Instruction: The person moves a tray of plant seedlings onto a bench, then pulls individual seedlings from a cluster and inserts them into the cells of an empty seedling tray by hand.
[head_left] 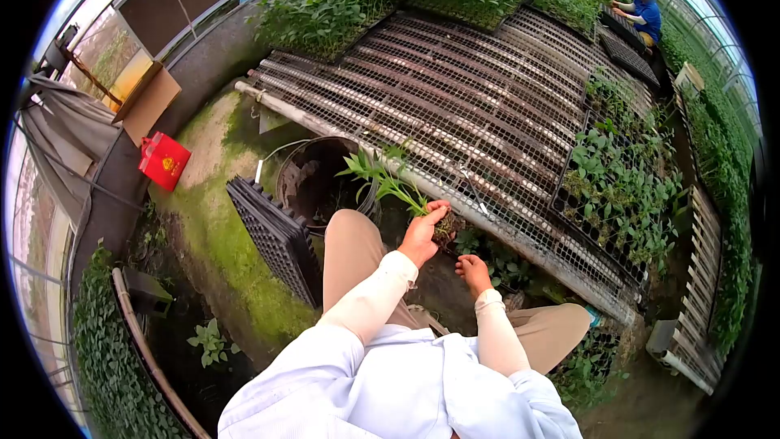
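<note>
matt plastic trays, rough metal mesh bench, glossy bag, matt cardboard, rough root clump

The rooted green plant is in the left hand, at the wide metal-mesh bench's near edge. Left of the plant stands the round dark bucket; farther left, the stacked black plastic trays. On the bench, at right, lies the black seedling tray.

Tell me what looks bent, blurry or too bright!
Head view: scene bulges into a black-cornered circle. Head view: upper-right daylight glares pale. Head view: the far person in a blue shirt has a smudged head; the leafy green seedling looks fairly clear.
</note>
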Demonstrator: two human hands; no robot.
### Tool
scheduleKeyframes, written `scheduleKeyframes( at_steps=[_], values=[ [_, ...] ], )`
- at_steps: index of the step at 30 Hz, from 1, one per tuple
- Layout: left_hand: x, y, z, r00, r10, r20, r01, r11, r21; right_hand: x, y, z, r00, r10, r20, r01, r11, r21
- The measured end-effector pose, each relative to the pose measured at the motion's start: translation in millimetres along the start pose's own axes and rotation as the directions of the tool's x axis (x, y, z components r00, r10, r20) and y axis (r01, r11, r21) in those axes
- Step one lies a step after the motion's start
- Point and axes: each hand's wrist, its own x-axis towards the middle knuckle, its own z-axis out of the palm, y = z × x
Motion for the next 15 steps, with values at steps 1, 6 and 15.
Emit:
scheduleKeyframes(
  at_steps=[1, 6, 15],
  values=[
    [-2, 8, 5, 1.000, 0.022, 0.016, -0.022, 1.000, -0.017, -7, -7, 0, 0.998, 0.028, 0.050, -0.029, 0.999, 0.031],
    [-11, 53, 38, 0.972, 0.197, 0.127, -0.179, 0.973, -0.145, -28, -31, -2, 0.997, 0.008, 0.076, -0.023, 0.980, 0.196],
    [-156, 213, 20, 0.804, 0.565, 0.186, -0.556, 0.825, -0.101, -84, -203, 100, 0.739, -0.594, 0.318, 0.653, 0.748, -0.120]
  ],
)
